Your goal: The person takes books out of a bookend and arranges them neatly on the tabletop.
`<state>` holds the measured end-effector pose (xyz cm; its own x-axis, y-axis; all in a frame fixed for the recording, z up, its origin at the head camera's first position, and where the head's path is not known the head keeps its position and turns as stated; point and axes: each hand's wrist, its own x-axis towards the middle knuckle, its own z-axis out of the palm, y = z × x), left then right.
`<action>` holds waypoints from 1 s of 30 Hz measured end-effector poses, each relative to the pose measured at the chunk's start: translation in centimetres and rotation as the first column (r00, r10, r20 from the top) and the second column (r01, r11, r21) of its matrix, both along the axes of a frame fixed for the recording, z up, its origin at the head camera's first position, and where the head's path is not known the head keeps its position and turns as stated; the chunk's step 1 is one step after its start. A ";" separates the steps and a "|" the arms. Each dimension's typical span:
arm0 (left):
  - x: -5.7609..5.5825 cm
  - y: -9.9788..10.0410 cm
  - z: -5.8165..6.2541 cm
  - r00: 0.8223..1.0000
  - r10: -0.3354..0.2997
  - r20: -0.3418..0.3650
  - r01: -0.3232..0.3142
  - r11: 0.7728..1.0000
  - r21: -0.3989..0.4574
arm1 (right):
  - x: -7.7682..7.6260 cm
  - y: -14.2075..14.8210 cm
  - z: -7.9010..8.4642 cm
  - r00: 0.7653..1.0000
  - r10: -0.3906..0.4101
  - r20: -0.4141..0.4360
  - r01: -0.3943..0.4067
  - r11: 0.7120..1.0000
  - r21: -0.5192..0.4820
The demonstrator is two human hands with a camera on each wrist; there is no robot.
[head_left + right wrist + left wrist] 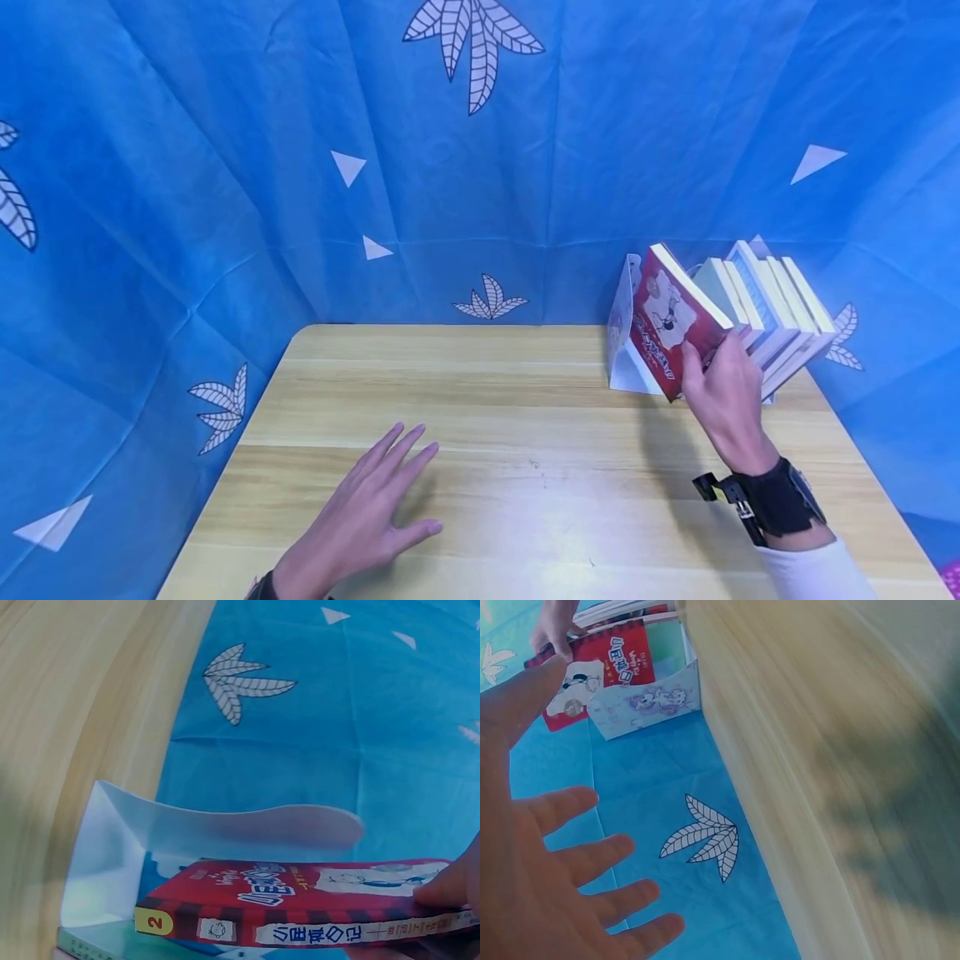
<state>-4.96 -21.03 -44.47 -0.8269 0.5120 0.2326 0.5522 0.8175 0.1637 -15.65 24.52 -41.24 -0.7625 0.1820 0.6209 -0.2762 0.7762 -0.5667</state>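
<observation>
A red paperback book [667, 321] with a white cartoon panel on its cover leans in a white book holder [624, 333] at the table's back right. My right hand [723, 392] grips this book by its spine edge, thumb on the cover. In the right wrist view the red book [300, 900] shows a spine marked 2, tilted inside the holder. Several other books [780, 308] lean to the right behind that hand. My left hand [367, 508] hovers over the table with fingers spread and touches nothing; the left wrist view shows the same spread hand [570, 877].
The light wood table [450, 375] reaches to a blue curtain [525, 167] with white leaf and triangle prints, which hangs behind it and at both sides. The holder's side panel [656, 701] carries a pale cartoon print.
</observation>
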 end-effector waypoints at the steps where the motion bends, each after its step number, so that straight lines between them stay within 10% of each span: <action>1: -0.1 0.0 0.0 1.000 -0.004 -0.008 0.004 1.000 0.008 | 0.2 -0.1 0.2 1.000 0.001 -0.004 -0.001 1.000 0.002; 30: -0.3 1.3 0.3 0.995 0.046 0.091 -0.072 0.951 0.300 | 6.9 -0.5 3.4 0.999 0.050 -0.022 -0.048 0.997 0.065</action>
<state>-5.28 -19.77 -44.15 -0.8761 0.3779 0.2996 0.4790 0.7534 0.4505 -8.75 24.06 -37.86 -0.7547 0.1041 0.6478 -0.3274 0.7959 -0.5093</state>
